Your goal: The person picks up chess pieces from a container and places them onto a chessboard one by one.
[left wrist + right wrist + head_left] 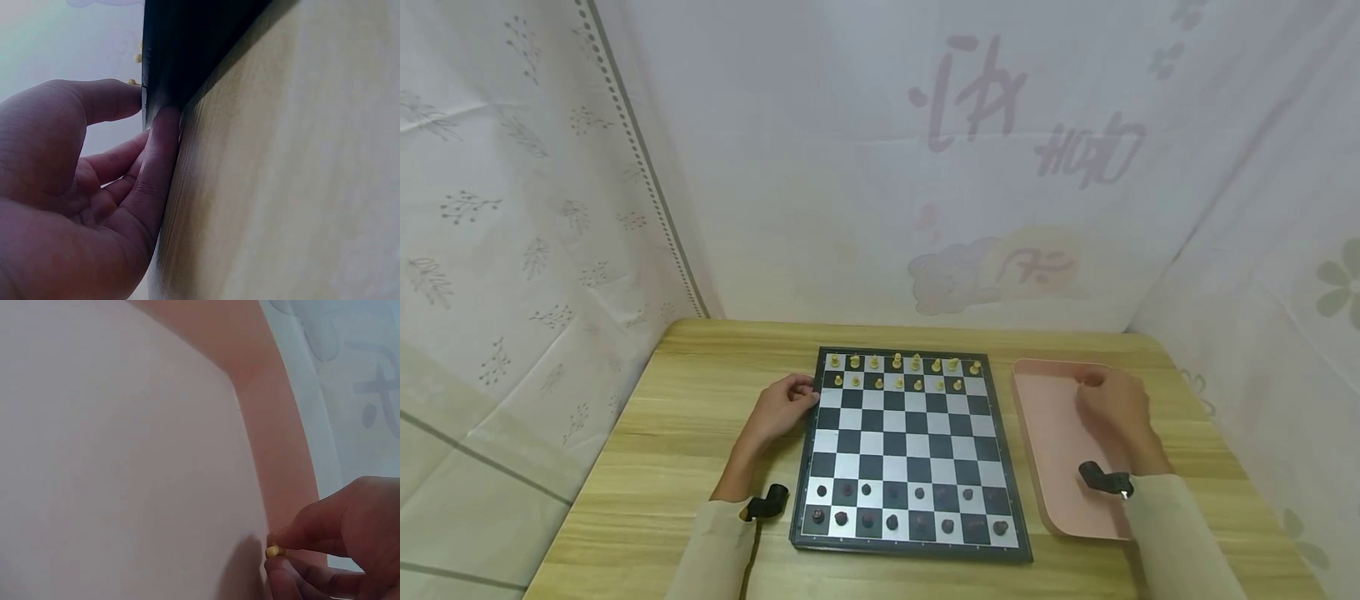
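A black-and-white chessboard (902,446) lies flat on the table. My left hand (783,408) grips its left edge near the far corner; in the left wrist view the thumb meets the board's rim from above, and a finger (157,150) presses the side near the tabletop. Over the far right part of a pink tray (1052,450), my right hand (1116,404) pinches a small yellow chess piece (273,551) between thumb and fingertips. Most of that piece is hidden by the fingers. Yellow pieces (897,362) stand in two rows at the board's far side.
Dark red chess pieces (892,522) stand in two rows along the board's near side. The tray sits just right of the board on the wooden table (700,358). Printed curtains (820,167) hang behind and at both sides.
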Demonstrator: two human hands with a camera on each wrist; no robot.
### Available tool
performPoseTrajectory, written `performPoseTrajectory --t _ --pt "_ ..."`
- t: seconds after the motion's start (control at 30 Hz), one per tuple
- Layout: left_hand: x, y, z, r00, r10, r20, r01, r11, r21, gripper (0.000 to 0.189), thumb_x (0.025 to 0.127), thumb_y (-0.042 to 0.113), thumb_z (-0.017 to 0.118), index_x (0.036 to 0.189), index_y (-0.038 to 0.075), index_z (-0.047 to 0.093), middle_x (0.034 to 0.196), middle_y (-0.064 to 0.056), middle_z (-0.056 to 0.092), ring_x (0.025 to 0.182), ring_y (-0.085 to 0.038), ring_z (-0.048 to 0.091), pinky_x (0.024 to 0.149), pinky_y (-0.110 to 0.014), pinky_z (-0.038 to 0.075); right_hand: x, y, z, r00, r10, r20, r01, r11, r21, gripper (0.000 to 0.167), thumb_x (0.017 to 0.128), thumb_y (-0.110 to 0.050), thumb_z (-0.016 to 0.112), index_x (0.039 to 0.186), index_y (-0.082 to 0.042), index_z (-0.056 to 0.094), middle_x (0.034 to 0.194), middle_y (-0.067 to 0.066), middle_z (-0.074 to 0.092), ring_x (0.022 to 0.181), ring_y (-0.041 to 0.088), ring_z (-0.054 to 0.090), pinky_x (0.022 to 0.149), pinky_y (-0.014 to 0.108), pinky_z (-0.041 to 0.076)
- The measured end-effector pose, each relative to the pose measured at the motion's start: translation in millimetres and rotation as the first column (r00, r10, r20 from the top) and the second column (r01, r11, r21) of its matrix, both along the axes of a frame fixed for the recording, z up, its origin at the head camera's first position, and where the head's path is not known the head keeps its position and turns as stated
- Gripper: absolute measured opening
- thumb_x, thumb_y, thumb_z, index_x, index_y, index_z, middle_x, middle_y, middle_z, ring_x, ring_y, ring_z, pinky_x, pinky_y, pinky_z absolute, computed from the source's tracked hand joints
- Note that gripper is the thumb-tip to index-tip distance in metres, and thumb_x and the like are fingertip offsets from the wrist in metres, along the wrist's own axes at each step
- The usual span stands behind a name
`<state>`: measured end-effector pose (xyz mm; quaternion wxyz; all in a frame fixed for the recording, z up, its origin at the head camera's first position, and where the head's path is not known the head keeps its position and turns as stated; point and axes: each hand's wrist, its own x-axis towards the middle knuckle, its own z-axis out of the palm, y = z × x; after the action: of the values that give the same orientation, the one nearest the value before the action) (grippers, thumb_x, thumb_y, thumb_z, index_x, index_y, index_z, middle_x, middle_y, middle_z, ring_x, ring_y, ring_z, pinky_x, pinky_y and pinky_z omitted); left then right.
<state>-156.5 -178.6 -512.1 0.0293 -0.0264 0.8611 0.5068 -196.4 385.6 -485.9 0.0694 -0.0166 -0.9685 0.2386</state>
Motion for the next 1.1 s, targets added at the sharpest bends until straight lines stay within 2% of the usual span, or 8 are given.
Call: performPoseTrajectory --t 0.23,0.4,0.63,0.7,0.8,0.9,1.1 --pt "0.1 -0.3 -0.3 1.000 0.003 -0.004 -0.003 1.000 -0.004 0.036 0.104 0.016 0.072 0.134 -0.003 0.071 0.108 -0.010 0.072 0.094 -0.024 0.065 0.077 -0.032 0.050 -1.8 -7 1.1 0.999 0.046 -0.005 -0.046 0.999 0.025 0.030 0.094 -0.006 0.062 0.116 0.008 0.077 0.118 0.032 0.073 0.108 0.055 0.067 0.083 0.062 0.051" --pt "0.7 0.5 -0.4 1.000 0.005 -0.004 -0.005 1.000 -0.002 0.035 0.104 0.015 0.072 0.134 -0.002 0.071 0.108 -0.010 0.072 0.093 -0.024 0.065 0.077 -0.032 0.050 -3.4 -11 3.0 0.998 0.058 -0.017 -0.058 0.998 -0.007 0.029 0.093 -0.005 0.063 0.115 0.004 0.081 0.119 0.029 0.076 0.108 0.050 0.068 0.081 0.052 0.049" --pt "1.5 1.5 0.9 1.000 0.003 -0.008 -0.003 1.000 -0.006 0.035 0.104 0.015 0.072 0.134 -0.003 0.071 0.107 -0.010 0.072 0.093 -0.024 0.065 0.076 -0.032 0.050 -3.8 -6 0.1 1.000 0.010 0.014 -0.010 1.000 0.015 0.033 0.095 -0.007 0.061 0.120 0.004 0.078 0.124 0.032 0.073 0.112 0.054 0.066 0.087 0.063 0.050" --pt "1.4 1.4 1.2 1.000 0.003 -0.009 -0.003 1.000 -0.007 0.035 0.105 0.016 0.071 0.134 -0.003 0.071 0.107 -0.010 0.072 0.093 -0.023 0.065 0.076 -0.032 0.050 -3.8 -4 -0.2 1.000 0.007 0.020 -0.007 1.000 0.020 0.033 0.094 -0.007 0.061 0.120 0.005 0.077 0.122 0.031 0.073 0.109 0.052 0.066 0.085 0.061 0.050" --pt "1.0 1.4 1.1 1.000 0.002 -0.010 -0.002 1.000 -0.007 0.035 0.105 0.016 0.071 0.135 -0.003 0.070 0.107 -0.010 0.072 0.093 -0.023 0.064 0.076 -0.032 0.050 -4.9 -2 -1.2 1.000 0.013 0.025 -0.013 1.000 0.026 0.032 0.092 -0.008 0.063 0.118 0.005 0.077 0.114 0.028 0.074 0.101 0.047 0.066 0.077 0.052 0.048" --pt "1.1 1.3 1.0 1.000 0.002 -0.009 -0.002 1.000 -0.007 0.035 0.105 0.016 0.071 0.135 -0.003 0.070 0.108 -0.010 0.072 0.093 -0.023 0.064 0.077 -0.032 0.050 -5.5 -1 -1.4 0.999 0.017 0.030 -0.018 0.999 0.029 0.027 0.090 -0.010 0.068 0.111 0.004 0.078 0.108 0.026 0.075 0.096 0.045 0.067 0.074 0.048 0.046" --pt "1.6 1.3 0.9 1.000 0.002 -0.011 -0.002 1.000 -0.005 0.035 0.105 0.016 0.071 0.135 -0.004 0.070 0.108 -0.010 0.071 0.093 -0.023 0.064 0.077 -0.032 0.050 -6.2 0 -4.9 0.999 0.002 0.049 -0.002 1.000 0.013 0.023 0.092 -0.016 0.075 0.106 0.003 0.079 0.112 0.027 0.076 0.104 0.051 0.067 0.081 0.056 0.049"
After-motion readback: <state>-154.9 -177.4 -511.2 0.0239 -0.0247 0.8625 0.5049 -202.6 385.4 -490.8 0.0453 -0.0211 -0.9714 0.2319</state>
